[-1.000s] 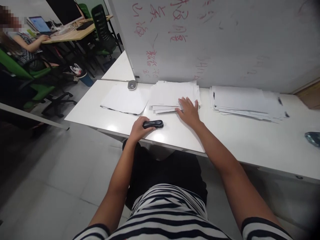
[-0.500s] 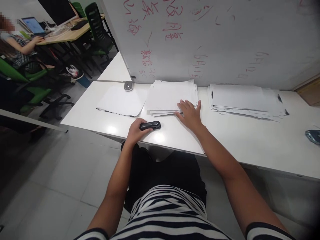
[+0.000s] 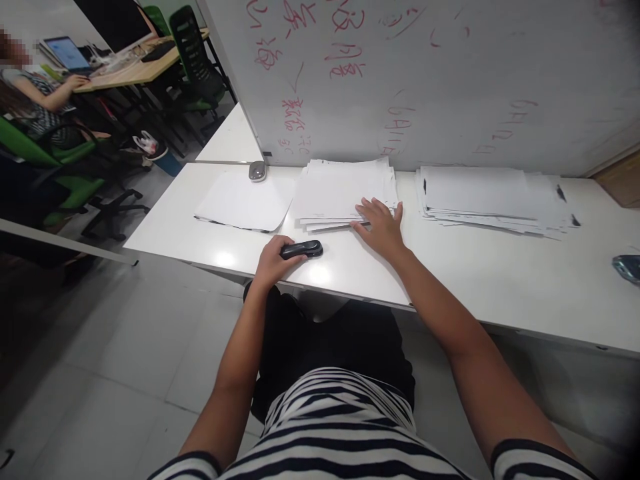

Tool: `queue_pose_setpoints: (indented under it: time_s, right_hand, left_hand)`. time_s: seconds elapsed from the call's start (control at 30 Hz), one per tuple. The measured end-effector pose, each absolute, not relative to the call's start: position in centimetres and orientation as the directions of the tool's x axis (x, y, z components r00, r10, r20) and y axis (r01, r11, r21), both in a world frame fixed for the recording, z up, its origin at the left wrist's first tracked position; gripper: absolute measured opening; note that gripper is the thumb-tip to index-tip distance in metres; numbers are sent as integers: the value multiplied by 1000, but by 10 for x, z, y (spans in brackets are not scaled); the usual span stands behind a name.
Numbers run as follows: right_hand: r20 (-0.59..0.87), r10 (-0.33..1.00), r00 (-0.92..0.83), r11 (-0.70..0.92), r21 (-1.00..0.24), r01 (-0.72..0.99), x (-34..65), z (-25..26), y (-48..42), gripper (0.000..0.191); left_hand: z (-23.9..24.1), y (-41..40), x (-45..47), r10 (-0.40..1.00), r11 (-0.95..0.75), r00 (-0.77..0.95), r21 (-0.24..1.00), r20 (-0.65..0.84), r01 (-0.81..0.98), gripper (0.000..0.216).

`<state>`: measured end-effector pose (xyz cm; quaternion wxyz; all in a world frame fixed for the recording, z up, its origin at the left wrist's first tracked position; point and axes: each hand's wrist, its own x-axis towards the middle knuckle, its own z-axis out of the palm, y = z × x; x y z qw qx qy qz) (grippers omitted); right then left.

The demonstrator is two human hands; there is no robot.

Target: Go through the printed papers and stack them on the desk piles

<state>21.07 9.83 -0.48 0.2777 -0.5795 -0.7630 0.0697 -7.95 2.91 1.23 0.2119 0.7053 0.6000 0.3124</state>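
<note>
A black stapler (image 3: 306, 249) lies near the front edge of the white table, its rear end gripped by my left hand (image 3: 274, 260). My right hand (image 3: 381, 227) rests with fingers spread on the lower right corner of the middle stack of paper (image 3: 340, 190). The sheets in that stack are slightly uneven along the front. Left of it lies a thin set of white sheets (image 3: 240, 203) with a dark line along its front edge. A grey, rounded object (image 3: 257, 171), perhaps a computer mouse, sits at the top of those sheets.
Another uneven paper stack (image 3: 475, 193) lies to the right on the white table (image 3: 500, 280). A whiteboard (image 3: 450, 80) with red writing stands behind. At the right edge is a dark, shiny object (image 3: 627, 268). A person (image 3: 43, 100) sits at a desk far left.
The view has shifted very slightly. Both hands, the stapler and the papers look the same as before.
</note>
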Motion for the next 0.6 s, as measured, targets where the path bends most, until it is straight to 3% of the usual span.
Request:
queue_pose_setpoints:
  time_s: [0.6]
  right_hand:
    - [292,949,-124,265,-518,813,209,-2,95,40]
  left_hand:
    - [12,29,-79,981,-180,78,686,177,705,34]
